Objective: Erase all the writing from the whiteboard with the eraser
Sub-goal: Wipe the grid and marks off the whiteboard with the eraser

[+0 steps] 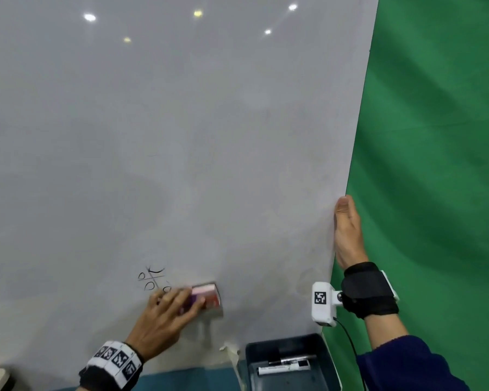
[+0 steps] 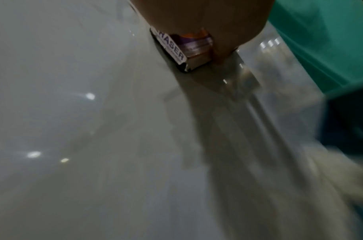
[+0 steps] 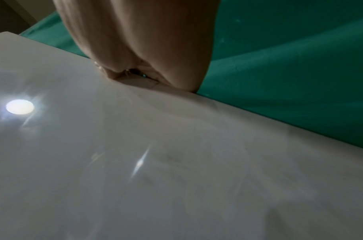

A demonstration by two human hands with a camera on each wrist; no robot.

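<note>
The whiteboard fills most of the head view, glossy and mostly bare. A small black tic-tac-toe drawing sits low on it, left of centre. My left hand grips the eraser, a pink, red and purple block, and presses it flat on the board just right of the drawing. The left wrist view shows the eraser with its printed label, held under my palm. My right hand holds the board's right edge, thumb on the front; the fingers go behind it. In the right wrist view the right hand clasps that edge.
A green cloth hangs behind and to the right of the board. Below the board's right corner stands a dark grey bin with two markers in it. Crumpled tape sticks to the board's lower edge.
</note>
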